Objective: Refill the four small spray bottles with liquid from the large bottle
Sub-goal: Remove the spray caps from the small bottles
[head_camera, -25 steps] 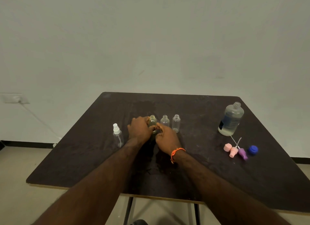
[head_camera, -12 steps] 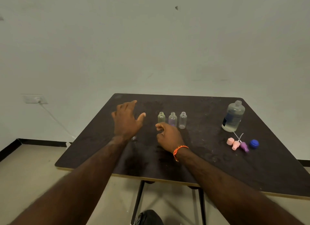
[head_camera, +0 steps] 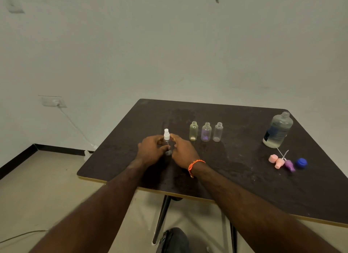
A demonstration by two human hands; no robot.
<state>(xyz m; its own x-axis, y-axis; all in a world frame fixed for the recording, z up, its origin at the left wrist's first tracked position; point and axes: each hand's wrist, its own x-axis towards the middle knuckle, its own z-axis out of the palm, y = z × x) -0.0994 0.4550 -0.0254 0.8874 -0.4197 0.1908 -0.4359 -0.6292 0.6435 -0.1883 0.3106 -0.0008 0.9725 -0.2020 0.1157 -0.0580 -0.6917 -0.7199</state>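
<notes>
Clear capped bottle (head_camera: 167,143) now gripped by both hands, left (head_camera: 150,152), right (head_camera: 183,152)

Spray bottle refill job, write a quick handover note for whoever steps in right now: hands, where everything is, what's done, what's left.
Hands: left hand grips the body of the capped spray bottle; right hand holds it from the other side, fingers near its white pump top.
Layout: three uncapped small bottles stand in a row, yellowish, purple-tinted, clear. The large bottle stands open at the right, partly full. Removed spray tops and the blue cap lie in front of it.
Done: three tops off, large bottle opened.
Left: uncap the fourth, pour into all four, refit the tops.
</notes>
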